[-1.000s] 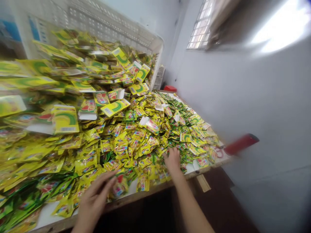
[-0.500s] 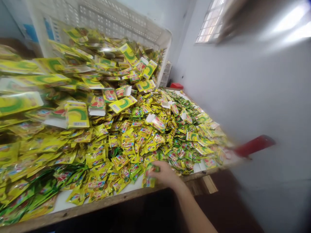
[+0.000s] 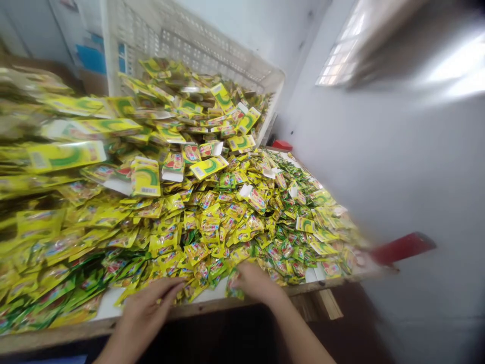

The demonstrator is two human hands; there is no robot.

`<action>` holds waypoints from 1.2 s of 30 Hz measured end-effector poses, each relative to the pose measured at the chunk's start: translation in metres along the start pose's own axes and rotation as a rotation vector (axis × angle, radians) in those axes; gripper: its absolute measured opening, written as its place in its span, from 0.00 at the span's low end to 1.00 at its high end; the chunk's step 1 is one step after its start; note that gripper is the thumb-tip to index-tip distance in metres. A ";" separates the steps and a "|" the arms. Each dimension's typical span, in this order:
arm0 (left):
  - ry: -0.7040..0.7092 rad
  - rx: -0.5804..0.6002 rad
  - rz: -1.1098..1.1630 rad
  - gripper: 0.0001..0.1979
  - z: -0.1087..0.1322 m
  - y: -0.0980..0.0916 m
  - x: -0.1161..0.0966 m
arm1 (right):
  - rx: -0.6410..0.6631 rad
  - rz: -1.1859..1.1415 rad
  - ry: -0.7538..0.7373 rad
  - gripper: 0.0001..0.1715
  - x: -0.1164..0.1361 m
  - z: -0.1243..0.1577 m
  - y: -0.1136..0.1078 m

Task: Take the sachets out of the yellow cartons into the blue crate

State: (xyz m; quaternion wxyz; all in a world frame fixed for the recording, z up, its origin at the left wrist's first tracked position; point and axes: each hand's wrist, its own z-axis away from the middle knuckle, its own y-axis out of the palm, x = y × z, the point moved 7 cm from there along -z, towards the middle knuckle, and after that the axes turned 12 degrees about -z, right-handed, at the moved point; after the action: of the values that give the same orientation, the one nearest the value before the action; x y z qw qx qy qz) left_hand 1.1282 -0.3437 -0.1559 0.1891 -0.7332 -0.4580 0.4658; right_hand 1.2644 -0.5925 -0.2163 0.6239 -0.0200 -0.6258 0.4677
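Observation:
My right hand [image 3: 257, 283] is closed on a small green and yellow packet [image 3: 234, 284] at the near edge of the table. To its left, my left hand [image 3: 151, 303] reaches over the same edge, its thumb and fingertips pinched together at a yellow packet. That packet is mostly hidden by the fingers. Around both hands lies a thick heap of small shiny yellow and green packets [image 3: 212, 222] with fruit pictures. Flat yellow and green cardboard boxes [image 3: 146, 176], some with white flaps open, lie on top of the heap behind.
A white plastic crate [image 3: 212, 43], tipped toward me, holds more yellow boxes at the back. A red handle-like object [image 3: 403, 248] sticks out past the table's right corner. The table's wooden edge [image 3: 212, 306] runs in front of me, and a grey wall [image 3: 397, 167] rises on the right.
My left hand has come into view at the near edge and reached the yellow packets. The right hand keeps its packet close to the same place. The view has shifted slightly.

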 end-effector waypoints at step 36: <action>-0.054 0.344 0.212 0.16 -0.132 0.039 -0.053 | -0.608 -0.863 -0.165 0.13 0.020 0.046 -0.049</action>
State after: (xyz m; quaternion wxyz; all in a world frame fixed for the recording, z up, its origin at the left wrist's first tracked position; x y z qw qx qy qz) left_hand 1.2530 -0.3889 -0.0914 0.2492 -0.7215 -0.2969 0.5738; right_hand 1.2507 -0.6335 -0.1608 0.6743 0.0962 -0.7314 -0.0339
